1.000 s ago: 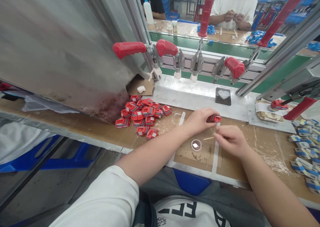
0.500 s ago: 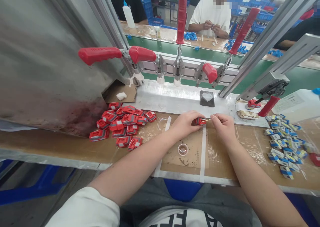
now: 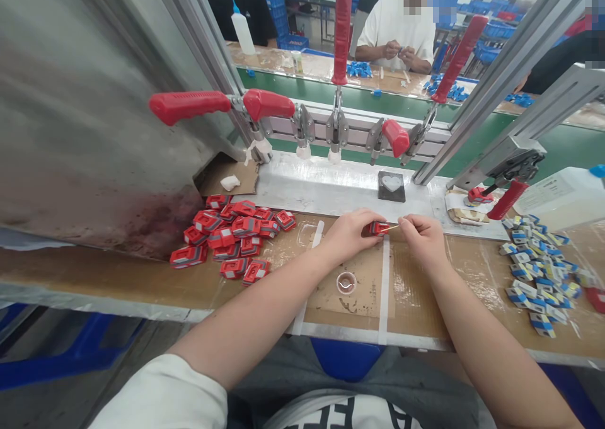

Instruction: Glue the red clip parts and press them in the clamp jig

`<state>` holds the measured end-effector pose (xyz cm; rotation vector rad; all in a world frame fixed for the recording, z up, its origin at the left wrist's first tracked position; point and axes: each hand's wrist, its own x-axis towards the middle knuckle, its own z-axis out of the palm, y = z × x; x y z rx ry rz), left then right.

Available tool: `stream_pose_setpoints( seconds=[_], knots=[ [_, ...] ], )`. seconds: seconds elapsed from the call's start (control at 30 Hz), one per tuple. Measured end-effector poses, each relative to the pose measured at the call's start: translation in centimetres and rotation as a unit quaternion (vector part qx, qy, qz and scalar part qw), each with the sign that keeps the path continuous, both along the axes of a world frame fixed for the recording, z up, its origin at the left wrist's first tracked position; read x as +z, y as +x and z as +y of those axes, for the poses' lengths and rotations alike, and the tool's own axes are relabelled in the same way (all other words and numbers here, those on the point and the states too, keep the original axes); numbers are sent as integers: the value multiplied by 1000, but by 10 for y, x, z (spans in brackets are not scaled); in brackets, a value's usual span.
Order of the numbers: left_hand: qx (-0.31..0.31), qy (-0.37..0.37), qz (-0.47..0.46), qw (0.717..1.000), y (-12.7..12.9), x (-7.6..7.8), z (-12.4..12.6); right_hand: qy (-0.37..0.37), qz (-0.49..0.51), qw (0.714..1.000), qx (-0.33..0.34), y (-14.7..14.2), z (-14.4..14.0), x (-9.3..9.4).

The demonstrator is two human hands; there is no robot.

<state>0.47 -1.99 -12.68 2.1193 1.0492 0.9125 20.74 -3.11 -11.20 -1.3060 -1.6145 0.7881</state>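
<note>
Your left hand (image 3: 352, 235) holds the red block (image 3: 379, 228) at its right end, the thumb below it and the curved fingers above. Those fingers are parted only as far as the block's width; you have it gripped between them. How the outer fingers of that hand lie, I cannot tell.

Your right hand (image 3: 424, 239) is just beside, its thumb and forefinger pressed together on the thin stick (image 3: 394, 227). The stick points left, and its far end meets the block; whether it touches or just overlaps in view, I cannot tell. The other fingers of this hand are curled toward the palm.

The block is held in front of you, above the table (image 3: 425, 290), near the metal ledge (image 3: 321, 177). The small clear dish (image 3: 346, 283) lies nearer you, between 2 strips of tape (image 3: 383, 303). A red pile (image 3: 236, 237) sits to your left, a blue-and-white pile (image 3: 539, 278) well to your right. On the ledge, past your hands, lies 1 dark plate (image 3: 391, 186) with a pale heart.
</note>
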Motion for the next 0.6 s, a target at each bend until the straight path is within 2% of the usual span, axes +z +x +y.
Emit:
stream_pose_setpoints(
  seconds=[0.4, 0.6],
  knots=[
    [18, 7, 10, 1000, -2, -3, 2, 22, -39, 999, -13, 3, 2, 2],
    [19, 0, 27, 999, -2, -2, 1, 82, -88, 993, -17, 3, 2, 3]
  ],
)
